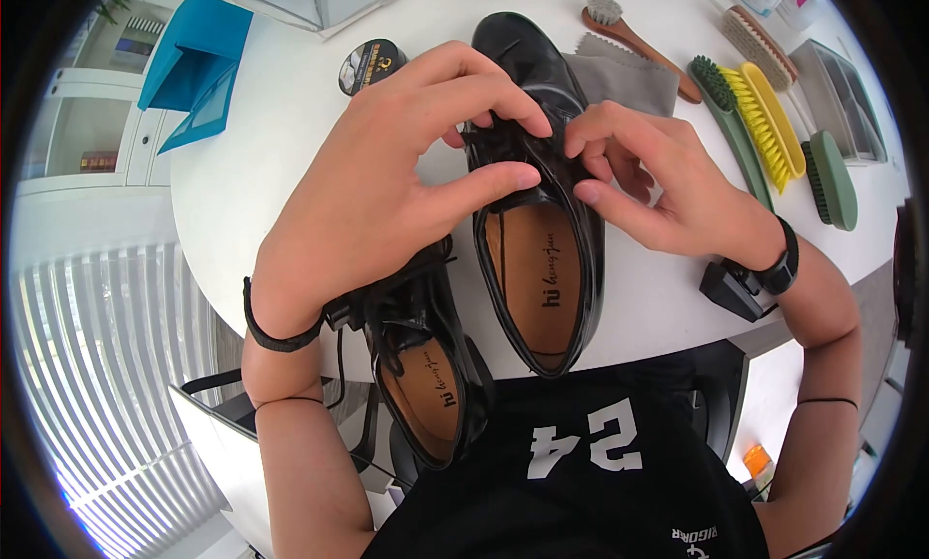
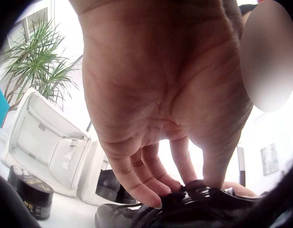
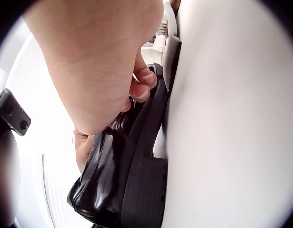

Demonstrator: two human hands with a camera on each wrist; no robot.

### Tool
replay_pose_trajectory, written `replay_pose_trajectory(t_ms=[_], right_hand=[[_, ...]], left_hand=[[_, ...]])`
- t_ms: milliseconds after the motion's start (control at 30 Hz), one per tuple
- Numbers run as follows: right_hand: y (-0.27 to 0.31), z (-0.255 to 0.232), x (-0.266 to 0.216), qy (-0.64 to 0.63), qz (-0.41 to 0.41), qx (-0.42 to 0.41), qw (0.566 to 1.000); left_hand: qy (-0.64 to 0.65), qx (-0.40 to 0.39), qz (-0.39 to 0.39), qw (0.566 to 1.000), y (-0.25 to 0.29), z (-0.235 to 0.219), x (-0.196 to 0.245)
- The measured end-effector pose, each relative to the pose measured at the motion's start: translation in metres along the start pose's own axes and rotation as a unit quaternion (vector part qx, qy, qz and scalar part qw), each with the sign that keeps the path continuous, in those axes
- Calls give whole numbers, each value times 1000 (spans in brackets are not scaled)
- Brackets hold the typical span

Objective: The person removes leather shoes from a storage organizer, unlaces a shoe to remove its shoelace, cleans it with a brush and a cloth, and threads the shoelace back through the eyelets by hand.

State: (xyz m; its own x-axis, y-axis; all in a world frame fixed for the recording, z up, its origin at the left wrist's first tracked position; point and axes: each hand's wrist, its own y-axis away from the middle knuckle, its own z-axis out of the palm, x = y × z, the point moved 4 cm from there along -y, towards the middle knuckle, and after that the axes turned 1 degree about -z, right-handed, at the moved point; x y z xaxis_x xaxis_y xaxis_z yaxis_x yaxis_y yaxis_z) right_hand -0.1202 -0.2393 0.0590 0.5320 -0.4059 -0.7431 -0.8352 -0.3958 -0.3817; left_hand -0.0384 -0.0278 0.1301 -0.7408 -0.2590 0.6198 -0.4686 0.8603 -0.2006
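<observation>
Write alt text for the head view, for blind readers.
Left hand and right hand bend their fingers at the laced part of a black shoe on a white table. Second shoe nearer the body, at left; round tin upper left; brushes and gray cloth upper right.

open tabletop (image 1: 227,206) left — tin (image 1: 372,67) ahead, brushes (image 1: 774,114) right

Room: looks like a home
Cabinet (image 1: 143,138): white, books (image 1: 99,161) on its shelves
Blinds (image 1: 116,346): light, slatted, beyond the tabletop's (image 1: 232,172) left edge
Plant (image 2: 39,59): green, long leaves
</observation>
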Motion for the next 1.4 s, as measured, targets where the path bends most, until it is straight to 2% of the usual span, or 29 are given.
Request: replay_pose_trajectory(t_ms=[433,1167,1400], right_hand=[[1,-1,2,5,8,-4,1000],[0,-1,0,18,4,-7,1000],[0,-2,-1,5,18,-11,1000]], left_hand=[[2,16,30,999,1,2,-1],[-21,21,18,999,1,4,2],[-23,22,-9,999,0,5,6]])
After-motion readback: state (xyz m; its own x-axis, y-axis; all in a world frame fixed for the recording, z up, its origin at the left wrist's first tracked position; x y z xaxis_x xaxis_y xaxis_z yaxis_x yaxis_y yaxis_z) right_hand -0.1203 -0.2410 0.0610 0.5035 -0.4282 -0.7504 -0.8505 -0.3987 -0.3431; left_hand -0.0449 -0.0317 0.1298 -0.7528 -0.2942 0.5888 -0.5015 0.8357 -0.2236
